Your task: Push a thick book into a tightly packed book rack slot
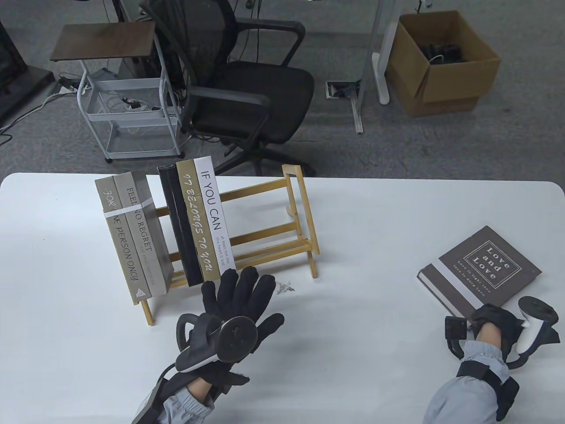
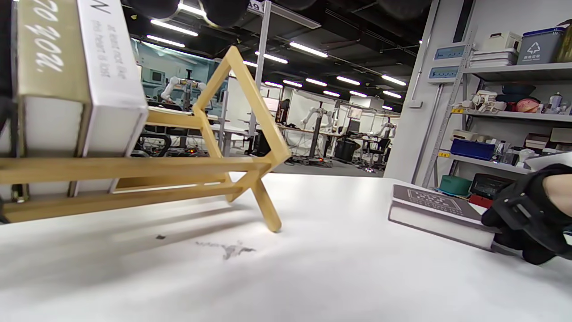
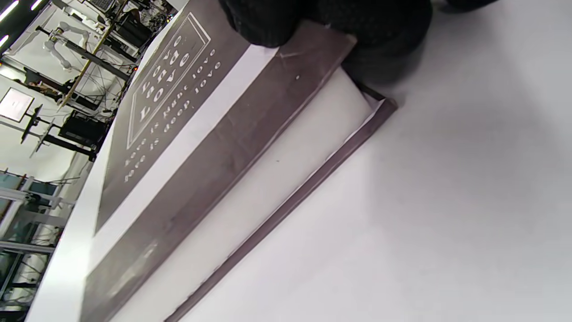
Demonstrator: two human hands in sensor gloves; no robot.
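Observation:
A thick brown book (image 1: 481, 269) titled "Love and Love" lies flat on the table at the right. My right hand (image 1: 490, 320) grips its near corner, fingers over the cover (image 3: 268, 22); the book also shows in the left wrist view (image 2: 440, 214). A wooden book rack (image 1: 269, 229) stands at the left and holds several upright books: two grey ones (image 1: 132, 234), then a gap, then a black, a gold and a white one (image 1: 212, 216). My left hand (image 1: 240, 293) is open with fingers spread, just in front of the white book's lower end.
The rack's right half (image 1: 282, 207) holds no books. A small dark smudge (image 1: 284, 289) marks the table by the left hand. Beyond the table's far edge stand an office chair (image 1: 238, 84), a wire cart (image 1: 128, 106) and a cardboard box (image 1: 446, 62).

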